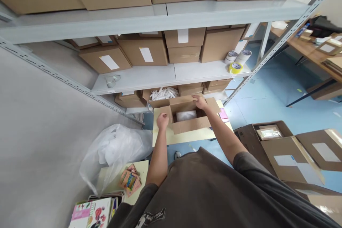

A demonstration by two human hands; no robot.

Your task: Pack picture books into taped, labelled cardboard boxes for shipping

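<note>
An open cardboard box (191, 127) stands on a pale yellow table (184, 138) in front of me, its flaps folded outward. A white wrapped item (186, 115) lies inside it. At the box's left side, my left hand (162, 120) is closed with curled fingers on the left flap. My right hand (199, 102) reaches over the box and grips its far edge near the right corner, fingers bent over the cardboard.
Grey metal shelves (133, 74) with cardboard boxes rise ahead, holding tape rolls (235, 67) and safety glasses (112, 81). White pieces (164, 93) fill a box behind the table. A plastic bag (117, 146) lies left; more boxes (288, 156) stand right.
</note>
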